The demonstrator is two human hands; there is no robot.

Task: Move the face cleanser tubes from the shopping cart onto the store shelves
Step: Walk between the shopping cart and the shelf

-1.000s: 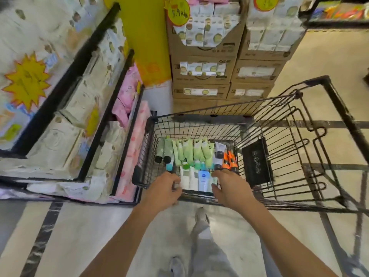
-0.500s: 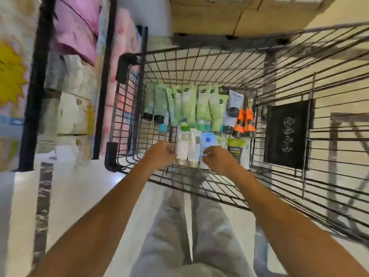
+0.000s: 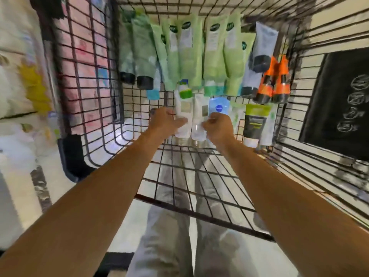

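Shopping cart (image 3: 79,76), black wire, seen from above; face cleanser tubes lie flat on its floor in two rows. Far row, left to right: two dark green tubes (image 3: 139,50) with black caps, a run of light green tubes (image 3: 189,50), a grey tube (image 3: 263,45) with a black cap, two orange tubes (image 3: 273,80). Near row: a green-capped white tube (image 3: 182,104), a plain white tube (image 3: 199,110) just beside it, a blue tube (image 3: 218,105), a black-and-green tube (image 3: 254,120). Left hand (image 3: 166,121): reaches into the cart, fingers fairly straight and laid across the lower end of the green-capped white tube. Right hand (image 3: 218,126): fingers curled, touching the lower part of the plain white tube and covering the bottom of the blue tube; too blurred to tell whether it grips either. Black sign panel (image 3: 337,104) on the cart's right wall. Store shelves (image 3: 16,92) to the left, stocked with pale packs, blurred. Grey trousers (image 3: 165,236) visible beneath the wire.
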